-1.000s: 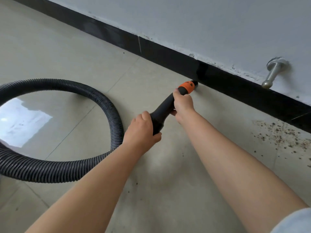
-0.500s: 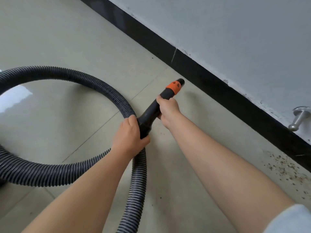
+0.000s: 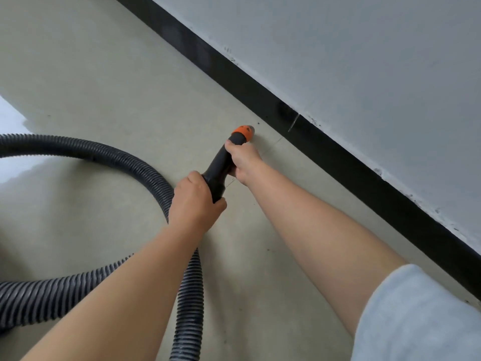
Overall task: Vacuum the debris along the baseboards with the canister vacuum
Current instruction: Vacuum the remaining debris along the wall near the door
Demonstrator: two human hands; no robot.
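Note:
A black vacuum nozzle (image 3: 221, 165) with an orange tip (image 3: 242, 132) points down at the beige tiled floor, a short way out from the black baseboard (image 3: 325, 152). My right hand (image 3: 243, 161) grips the nozzle just behind the orange tip. My left hand (image 3: 194, 204) grips its lower end, where the ribbed black hose (image 3: 104, 155) joins. The hose loops to the left and runs back under my left forearm. A few tiny dark specks lie on the floor near the tip. The canister is out of view.
A white wall (image 3: 364, 74) rises above the baseboard, which runs diagonally from top centre to the right edge. Open floor tiles (image 3: 104, 74) stretch to the left and ahead. A bright reflection lies on the floor at the left edge.
The view has swung left along the wall, so the debris patch and the metal door stop have left the frame. The nozzle tip now sits farther from the baseboard. Both hands keep their grip.

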